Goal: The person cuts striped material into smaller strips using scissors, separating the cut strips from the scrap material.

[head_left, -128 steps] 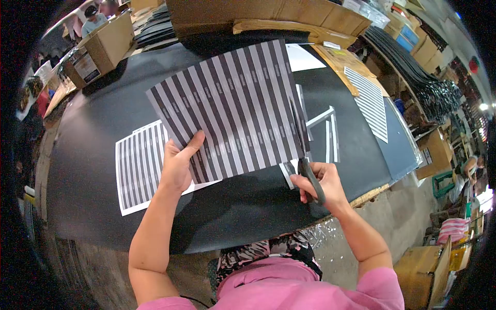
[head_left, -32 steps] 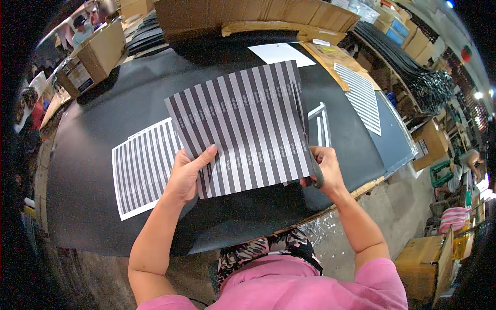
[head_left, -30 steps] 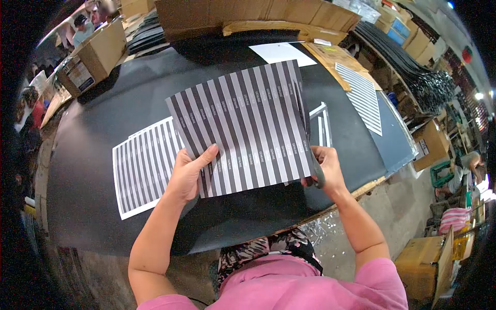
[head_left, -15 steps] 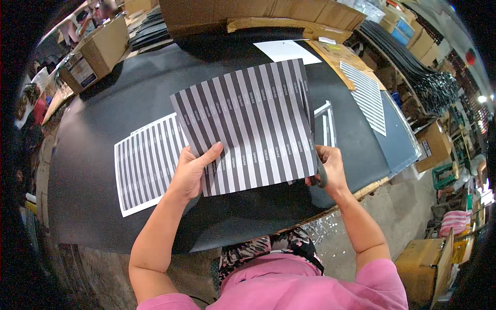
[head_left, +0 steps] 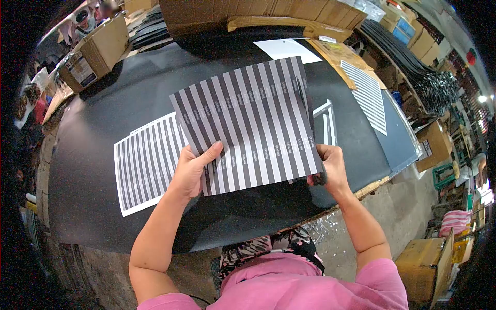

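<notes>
My left hand (head_left: pixel 192 168) grips the lower left of a striped sheet (head_left: pixel 248 124), thumb on top and fingers underneath. Black and pale grey bands run along the sheet, with small printed "GENUINE" labels. At its right edge, my right hand (head_left: pixel 330 168) is closed around the dark handles of scissors (head_left: pixel 319 178); the blades are hidden by the sheet. A narrow strip along that edge looks partly parted from the rest. Left of my left hand, more striped sheets with white margins (head_left: pixel 147 165) lie on the black tabletop (head_left: pixel 88 191).
White-edged strips (head_left: pixel 329 124) lie beyond my right hand. A white sheet (head_left: pixel 287 50) and another striped sheet (head_left: pixel 364 95) rest farther back. Cardboard boxes (head_left: pixel 98 54) stand at the table's far side. Paper scraps (head_left: pixel 323 230) litter the floor. A person sits at the far left.
The sheet's lower right corner has shifted slightly right and up, now covering more of the scissors. The scissor handles look more closed together. My left hand keeps its hold.
</notes>
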Tool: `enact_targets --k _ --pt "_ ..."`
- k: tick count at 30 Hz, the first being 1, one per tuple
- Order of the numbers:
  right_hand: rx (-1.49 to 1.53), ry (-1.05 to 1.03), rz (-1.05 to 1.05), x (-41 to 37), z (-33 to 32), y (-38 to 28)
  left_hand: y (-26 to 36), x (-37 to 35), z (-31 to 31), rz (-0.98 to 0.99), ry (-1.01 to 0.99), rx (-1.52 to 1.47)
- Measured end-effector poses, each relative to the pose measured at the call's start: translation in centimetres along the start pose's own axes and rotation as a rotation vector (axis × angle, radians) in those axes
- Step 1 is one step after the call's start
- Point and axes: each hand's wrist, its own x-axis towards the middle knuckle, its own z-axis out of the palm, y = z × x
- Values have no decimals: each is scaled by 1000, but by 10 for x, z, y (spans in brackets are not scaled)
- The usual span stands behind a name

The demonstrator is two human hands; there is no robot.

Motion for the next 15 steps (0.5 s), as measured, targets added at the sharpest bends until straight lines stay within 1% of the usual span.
enact_targets --k 15 --pt "-5 24 -8 3 0 6 1 0 1 7 -14 -27"
